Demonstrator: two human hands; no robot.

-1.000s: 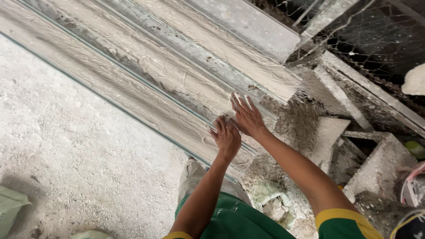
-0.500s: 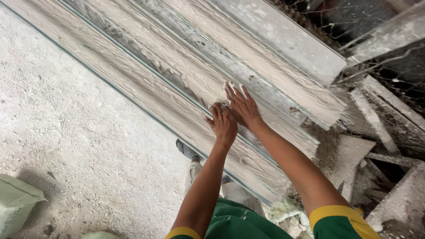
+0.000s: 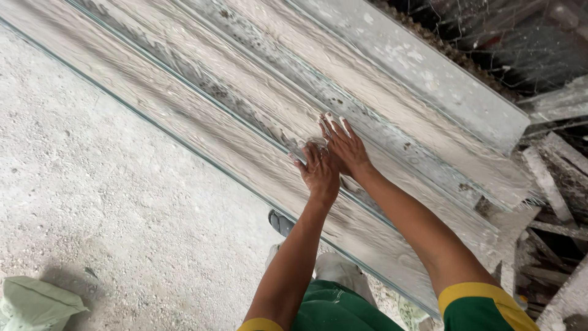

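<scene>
Head camera, looking down: at the lower left of the frame a pale green sack (image 3: pixel 33 303) sits crumpled on the rough concrete floor (image 3: pixel 110 184), well apart from the work. Across the middle, a stack of long glass sheets (image 3: pixel 245 104), filmed with grey-white dust and smears, runs on a diagonal from the upper left to the lower right, their greenish edges showing as thin parallel lines. The long axis follows that same diagonal, and the stack appears to lean away from the person, toward the dusty grey slab (image 3: pixel 429 73) behind it, though the angle makes the tilt hard to judge.

Near the centre of the frame the left hand (image 3: pixel 318 171) lies flat on the face of a sheet, fingers spread and pointing up and left, gripping nothing. Just beside it, higher and to the right, the right hand (image 3: pixel 344 147) is pressed palm-down on the same dusty surface, fingers wide, its thumb side touching or overlapping the left hand. Both hands are on the glass; the right reaches slightly further up the stack, and the sheets extend away from the hands in both directions along the diagonal.

Below the arms, green clothing with yellow cuffs (image 3: pixel 471 297) fills the bottom edge, and a dark shoe (image 3: pixel 280 222) shows at the foot of the glass. At far right, broken offcuts and rubble (image 3: pixel 551 202) lie under wire mesh (image 3: pixel 490 37).
</scene>
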